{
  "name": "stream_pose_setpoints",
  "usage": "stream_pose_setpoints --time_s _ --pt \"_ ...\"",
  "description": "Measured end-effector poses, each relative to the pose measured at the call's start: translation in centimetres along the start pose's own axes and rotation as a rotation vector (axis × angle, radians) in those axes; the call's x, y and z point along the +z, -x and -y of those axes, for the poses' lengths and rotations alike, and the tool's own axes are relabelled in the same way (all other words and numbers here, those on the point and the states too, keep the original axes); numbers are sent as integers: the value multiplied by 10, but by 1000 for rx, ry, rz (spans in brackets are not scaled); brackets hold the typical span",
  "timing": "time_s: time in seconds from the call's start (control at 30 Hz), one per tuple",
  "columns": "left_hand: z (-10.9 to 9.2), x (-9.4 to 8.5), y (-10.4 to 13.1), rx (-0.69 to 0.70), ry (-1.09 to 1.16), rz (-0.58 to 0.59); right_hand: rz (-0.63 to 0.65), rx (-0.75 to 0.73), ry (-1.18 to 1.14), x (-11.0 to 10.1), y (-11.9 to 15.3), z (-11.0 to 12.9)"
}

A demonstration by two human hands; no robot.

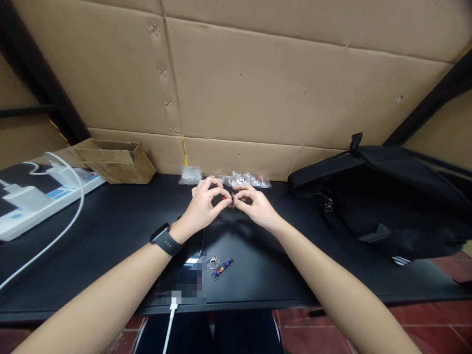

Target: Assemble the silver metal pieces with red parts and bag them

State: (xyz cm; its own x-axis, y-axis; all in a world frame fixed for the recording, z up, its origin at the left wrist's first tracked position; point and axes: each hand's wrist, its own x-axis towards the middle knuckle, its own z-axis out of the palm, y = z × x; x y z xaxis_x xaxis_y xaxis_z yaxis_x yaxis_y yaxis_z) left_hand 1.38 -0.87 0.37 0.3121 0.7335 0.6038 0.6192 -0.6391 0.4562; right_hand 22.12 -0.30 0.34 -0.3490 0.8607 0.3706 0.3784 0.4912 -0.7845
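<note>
Both hands meet above the middle of the black table, pinching a small dark and red item [232,199] between them. My left hand [207,200], with a dark watch on its wrist, closes thumb and forefinger on the item's left side. From the right, my right hand [256,206] grips the same item with thumb and forefinger. What exactly the item is cannot be made out. Behind the hands lie several clear plastic packets [241,179] with silvery and red contents. A colourful keychain [222,268] with a metal ring rests nearer the front edge.
A phone [180,275] with a white cable lies at the front. On the left are a white power strip [22,216] and an open cardboard box [127,164]. A black bag [383,201] fills the right side. Cardboard [258,88] stands behind the table [121,241].
</note>
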Motion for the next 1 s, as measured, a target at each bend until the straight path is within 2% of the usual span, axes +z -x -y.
stream_pose_setpoints --time_s 0.1,0.2,0.47,0.53,0.67,0.77,0.87,1.0 --pt "0 -2 0 -14 26 28 -12 -86 188 -4 2 3" --pt "2 -2 1 -3 -31 110 -13 -148 277 -6 4 6" --pt "17 2 2 63 -156 310 61 -154 439 -7 6 4" --pt "26 -1 -1 52 -171 303 91 -144 492 -7 6 1" --pt "53 -12 -6 -39 -262 203 134 -103 562 -9 6 -7" --pt "71 -19 -8 -107 -303 205 172 -78 577 -10 6 -10" --pt "79 -18 -7 -135 -293 237 201 -58 575 -12 4 -11" --pt "79 -12 -5 -106 -278 242 230 -47 556 -20 2 -14"
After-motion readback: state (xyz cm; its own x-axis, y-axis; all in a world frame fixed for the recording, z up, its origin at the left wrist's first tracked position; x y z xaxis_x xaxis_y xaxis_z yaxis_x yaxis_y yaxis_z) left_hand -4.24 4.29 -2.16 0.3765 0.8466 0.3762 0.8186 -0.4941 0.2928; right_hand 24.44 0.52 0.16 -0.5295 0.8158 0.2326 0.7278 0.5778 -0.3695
